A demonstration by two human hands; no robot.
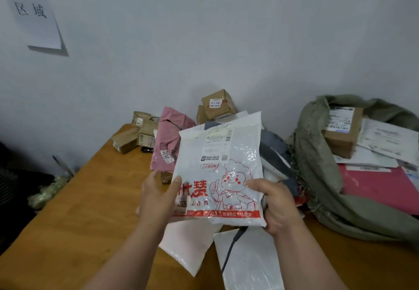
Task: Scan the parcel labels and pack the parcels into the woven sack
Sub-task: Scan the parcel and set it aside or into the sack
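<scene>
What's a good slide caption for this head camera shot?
Both hands hold a white printed parcel above the table.

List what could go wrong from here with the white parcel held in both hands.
The white parcel has a glossy, crinkled wrap; glare over its label may spoil a scan. The left hand and right hand grip only its lower corners, so it may sag or slip. A dark cable below could snag.

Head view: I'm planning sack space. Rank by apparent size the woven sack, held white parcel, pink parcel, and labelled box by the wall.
1. woven sack
2. white parcel, though nearness inflates it
3. pink parcel, partly hidden
4. labelled box
</scene>
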